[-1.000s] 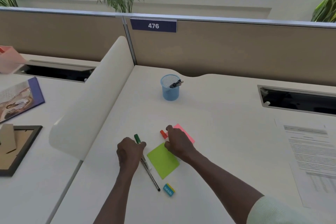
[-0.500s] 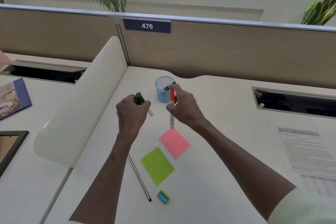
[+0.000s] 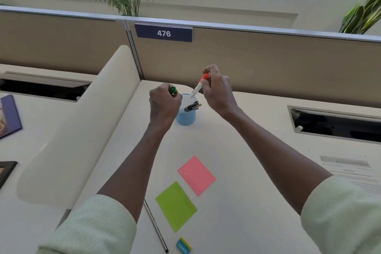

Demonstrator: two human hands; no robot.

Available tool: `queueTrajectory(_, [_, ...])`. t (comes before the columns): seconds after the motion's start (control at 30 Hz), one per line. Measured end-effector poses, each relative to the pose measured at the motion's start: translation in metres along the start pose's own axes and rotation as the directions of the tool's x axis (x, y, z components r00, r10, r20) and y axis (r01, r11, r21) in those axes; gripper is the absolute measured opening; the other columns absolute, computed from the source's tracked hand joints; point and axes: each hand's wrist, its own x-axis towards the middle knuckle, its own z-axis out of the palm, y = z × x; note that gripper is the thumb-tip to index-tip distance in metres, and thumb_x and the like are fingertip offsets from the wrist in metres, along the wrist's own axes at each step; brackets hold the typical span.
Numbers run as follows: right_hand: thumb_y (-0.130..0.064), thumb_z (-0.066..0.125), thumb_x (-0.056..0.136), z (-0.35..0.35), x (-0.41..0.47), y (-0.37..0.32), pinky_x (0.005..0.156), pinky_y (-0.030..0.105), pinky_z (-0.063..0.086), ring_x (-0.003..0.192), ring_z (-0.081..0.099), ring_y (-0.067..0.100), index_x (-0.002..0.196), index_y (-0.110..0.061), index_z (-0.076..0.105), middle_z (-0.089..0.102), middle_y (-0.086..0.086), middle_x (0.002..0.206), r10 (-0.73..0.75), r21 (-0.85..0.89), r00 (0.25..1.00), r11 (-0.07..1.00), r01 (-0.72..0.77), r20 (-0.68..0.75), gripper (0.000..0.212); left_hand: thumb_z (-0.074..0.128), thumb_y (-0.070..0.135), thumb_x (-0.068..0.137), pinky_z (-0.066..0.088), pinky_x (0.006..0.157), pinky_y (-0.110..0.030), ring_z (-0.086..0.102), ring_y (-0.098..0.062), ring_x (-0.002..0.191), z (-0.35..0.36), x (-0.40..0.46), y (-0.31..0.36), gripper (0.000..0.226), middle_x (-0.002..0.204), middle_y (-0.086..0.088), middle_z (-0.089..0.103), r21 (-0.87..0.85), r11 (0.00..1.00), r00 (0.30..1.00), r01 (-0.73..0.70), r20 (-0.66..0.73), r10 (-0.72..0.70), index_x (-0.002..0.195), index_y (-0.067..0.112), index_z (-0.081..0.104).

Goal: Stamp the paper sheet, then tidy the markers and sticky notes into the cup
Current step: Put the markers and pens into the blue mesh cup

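Now both hands raised, markers over cup.

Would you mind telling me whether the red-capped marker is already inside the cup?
Not yet. The right hand holds the red-capped marker tilted, its lower end just above the blue cup rim.

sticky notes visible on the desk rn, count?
2. The pink sticky note lies near the desk's middle; the green sticky note lies beside it, nearer the person. Neither is in the cup.
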Motion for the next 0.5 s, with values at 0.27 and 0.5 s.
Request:
queueTrajectory(0.27, [-0.011,0.045,0.093,0.023,-0.001,0.025,0.073,0.044,0.056,0.082,0.063,0.032,0.11,-0.011,0.058,0.069,0.015,0.095,0.098,-0.046,0.972,0.995,-0.09,0.213,0.022,0.062,0.007,0.08,0.049,0.068,-0.032,0.064,-0.031,0.078,0.036,-0.005,-0.02,0.019,0.09,-0.017,0.072,0.065,0.998,0.981,0.008,0.192,-0.02,0.096,0.003,0.072])
queueTrajectory(0.5, [-0.019,0.049,0.097,0.021,-0.009,0.033,0.09,0.044,0.054,0.104,0.064,0.031,0.125,-0.009,0.058,0.064,0.02,0.12,0.151,-0.082,0.945,0.988,-0.133,0.291,0.031,0.065,0.007,0.082,0.054,0.09,-0.036,0.07,-0.023,0.091,0.026,-0.013,-0.03,0.027,0.101,-0.011,0.074,-0.068,0.997,0.986,-0.033,0.159,0.044,0.108,0.005,0.072])
